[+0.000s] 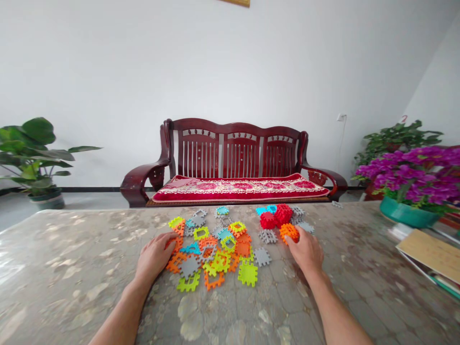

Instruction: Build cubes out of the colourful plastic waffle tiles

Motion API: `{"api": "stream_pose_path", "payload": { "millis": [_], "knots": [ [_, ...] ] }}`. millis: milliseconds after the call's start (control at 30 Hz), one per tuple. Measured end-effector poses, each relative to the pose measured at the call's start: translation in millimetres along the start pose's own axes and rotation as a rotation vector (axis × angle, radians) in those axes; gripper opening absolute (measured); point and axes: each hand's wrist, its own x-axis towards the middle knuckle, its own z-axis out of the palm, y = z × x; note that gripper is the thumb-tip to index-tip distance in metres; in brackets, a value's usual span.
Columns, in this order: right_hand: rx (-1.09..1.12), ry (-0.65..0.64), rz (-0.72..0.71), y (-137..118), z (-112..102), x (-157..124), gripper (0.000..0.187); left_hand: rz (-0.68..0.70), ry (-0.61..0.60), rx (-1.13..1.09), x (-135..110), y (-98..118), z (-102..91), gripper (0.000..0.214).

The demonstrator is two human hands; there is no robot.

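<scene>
Several flat interlocking tiles with notched edges lie in a loose heap on the table [201,316]. Among them are a lime-green tile [247,273], a plain grey tile [189,266] and a blue tile [191,248]. My left hand [156,254] rests at the heap's left edge, thumb and forefinger apart, touching orange tiles [175,261]. On the right, my right hand [305,248] grips a chunky orange block of tiles [289,233] between thumb and fingers. Just beyond it sit red tile blocks [283,215], with grey tiles [268,235] beside them.
A wooden bench [237,129] with a red patterned cushion [230,195] stands beyond the table. At right are purple flowers in a teal pot [408,213] and a cardboard-coloured book or folder [429,251]. A potted plant [46,199] stands at far left.
</scene>
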Motion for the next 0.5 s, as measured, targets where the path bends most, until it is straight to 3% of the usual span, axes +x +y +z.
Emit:
{"api": "stream_pose_path", "payload": {
  "millis": [500],
  "knots": [
    [0.161, -0.01, -0.002, 7, 15, 1, 0.048, 0.011, 0.024, -0.009, 2, -6, 5.3, 0.037]
  ]
}}
